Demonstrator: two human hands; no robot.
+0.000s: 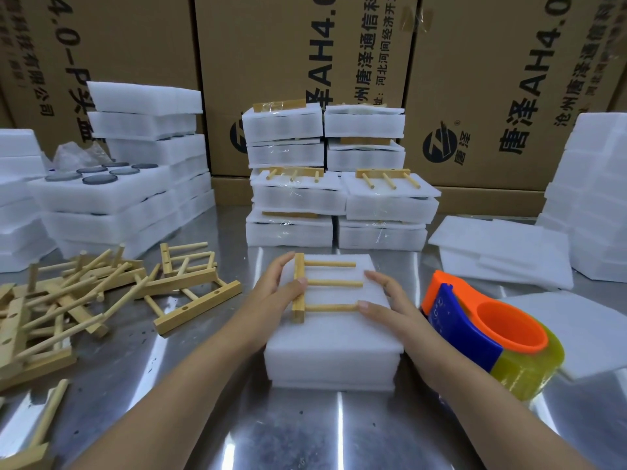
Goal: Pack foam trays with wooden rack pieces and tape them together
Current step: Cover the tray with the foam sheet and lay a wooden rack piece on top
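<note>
Hands first: the left hand (271, 286) rests on the left edge of the white foam tray stack (334, 337) w/ its thumb on the base bar of the pale wooden rack piece with three dowels (322, 286); it presses the piece, not really closing around it. The right hand (390, 300) lies flat and open, fingertips (364, 305) touching the dowel ends. The rack piece lies on top of the stack, at its far half, in the middle of the shiny metal table (305, 435).

To do this step well, I think: centre the piece, keep the dowels parallel to the far foam edge, hold it w/ one hand so it does not slide, then take the orange and blue tape dispenser with yellowish tape roll (492, 334), just beside on the right.

Farther back stand the finished taped foam packs (339, 184), approx. same arrangement, good as reference.
</note>
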